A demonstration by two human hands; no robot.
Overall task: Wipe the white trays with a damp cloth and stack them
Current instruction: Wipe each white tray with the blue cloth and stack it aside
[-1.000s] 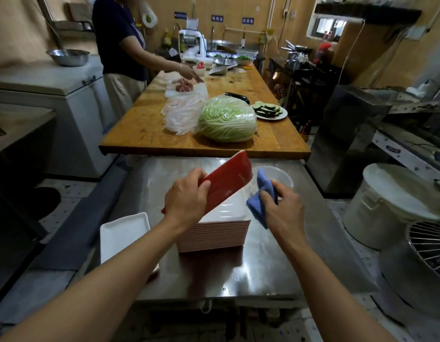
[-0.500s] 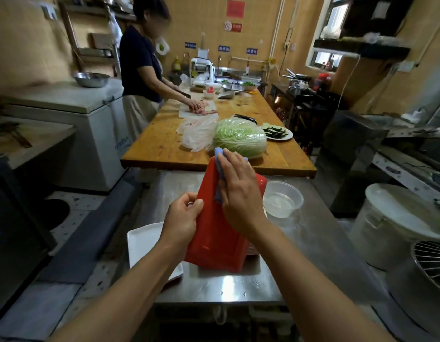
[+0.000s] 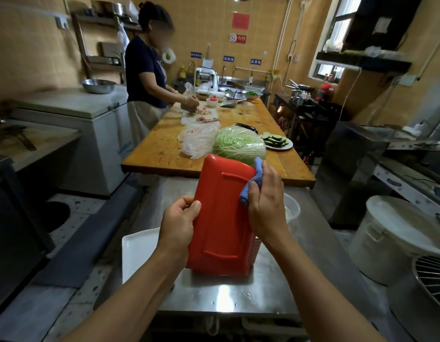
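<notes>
I hold a tray (image 3: 221,218) upright over the steel table (image 3: 221,294), its red underside facing me. My left hand (image 3: 178,224) grips its left edge, thumb on the red back. My right hand (image 3: 265,206) holds a blue cloth (image 3: 252,185) against the tray's upper right edge, fingers curled round the cloth. Behind the tray, a sliver of the tray stack (image 3: 256,250) shows at its lower right. One white tray (image 3: 139,250) lies flat on the table to the left.
A clear bowl of water (image 3: 291,211) stands right of the tray. Beyond lies a wooden table (image 3: 162,154) with a cabbage (image 3: 238,143), a plastic bag and a plate of sliced vegetables, where a person cuts meat. A white lidded bin (image 3: 396,238) stands at the right.
The tray was lifted off the stack and turned upright with its red back to me. My right hand with the cloth moved from the tray's top middle to its upper right edge.
</notes>
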